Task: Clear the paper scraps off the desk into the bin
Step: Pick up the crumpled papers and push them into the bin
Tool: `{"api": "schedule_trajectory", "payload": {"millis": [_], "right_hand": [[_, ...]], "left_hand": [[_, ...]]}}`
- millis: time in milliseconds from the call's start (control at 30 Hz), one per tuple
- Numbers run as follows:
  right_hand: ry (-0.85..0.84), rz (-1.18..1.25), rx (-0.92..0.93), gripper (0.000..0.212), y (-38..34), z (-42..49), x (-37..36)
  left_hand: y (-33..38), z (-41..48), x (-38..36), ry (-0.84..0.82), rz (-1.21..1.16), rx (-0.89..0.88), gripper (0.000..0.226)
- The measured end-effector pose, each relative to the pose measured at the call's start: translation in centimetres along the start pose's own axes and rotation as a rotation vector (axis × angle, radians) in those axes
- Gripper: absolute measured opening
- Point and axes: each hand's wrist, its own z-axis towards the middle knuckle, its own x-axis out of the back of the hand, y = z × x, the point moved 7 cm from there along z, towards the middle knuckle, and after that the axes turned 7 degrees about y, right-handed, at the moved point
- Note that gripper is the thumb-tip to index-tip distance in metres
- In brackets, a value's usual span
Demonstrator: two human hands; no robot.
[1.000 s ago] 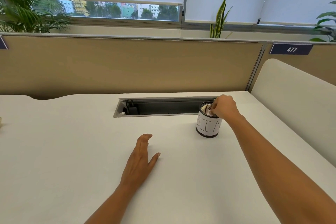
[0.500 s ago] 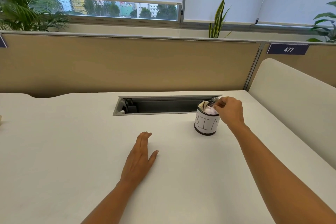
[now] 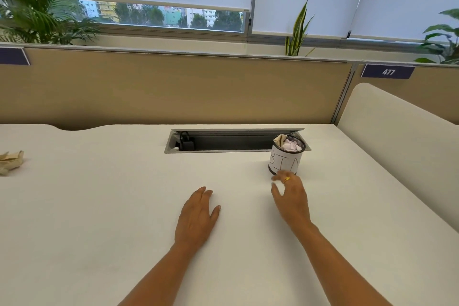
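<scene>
A small round bin (image 3: pixel 285 160) with a white label reading "BIN" stands on the white desk (image 3: pixel 99 206), right of centre. Crumpled white and tan paper scraps (image 3: pixel 291 144) fill its top. My right hand (image 3: pixel 291 197) hovers just in front of the bin, fingers loosely spread and blurred, holding nothing. Flat on the desk lies my left hand (image 3: pixel 197 216), palm down, fingers straight. A crumpled tan paper scrap (image 3: pixel 11 162) sits at the desk's far left edge.
A recessed cable tray (image 3: pixel 223 143) with a black plug opens in the desk behind the bin. A tan partition (image 3: pixel 173 89) closes the back, and a cream side panel (image 3: pixel 397 146) rises along the right. Plants stand behind the partition.
My right hand left the bin's mouth and drew back toward me, empty, with the white scrap left inside. The view shifted, bringing the tan scrap at the far left into sight. The left hand stayed.
</scene>
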Motion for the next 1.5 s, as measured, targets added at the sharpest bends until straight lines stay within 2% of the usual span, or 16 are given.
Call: {"api": "schedule_trajectory", "payload": {"millis": [67, 233, 500, 1000, 1233, 1500], "right_hand": [[-0.111, -0.024, -0.005, 0.02, -0.1, -2.4, -1.9], [-0.333, -0.236, -0.011, 0.043, -1.9, -6.8, -6.0], [-0.571, -0.27, 0.076, 0.067, -9.9, -11.7, -11.2], [-0.795, -0.254, 0.341, 0.066, -28.8, -17.7, -25.0], [-0.841, -0.235, 0.431, 0.065, -37.4, -17.0, -31.8], [-0.855, -0.313, 0.54, 0.066, -45.1, -13.5, -38.6]], "left_hand": [[-0.4, -0.8, 0.1, -0.021, 0.056, 0.014, 0.05], [-1.3, -3.1, 1.0, -0.073, 0.126, 0.022, 0.056], [-8.8, -6.6, 6.5, -0.059, 0.189, 0.143, 0.061], [-31.2, -8.4, 21.6, 0.014, 0.317, 0.404, 0.06], [-39.7, -6.8, 25.8, 0.077, 0.314, 0.437, 0.059], [-45.6, -3.0, 27.7, 0.112, 0.32, 0.404, 0.059]]}}
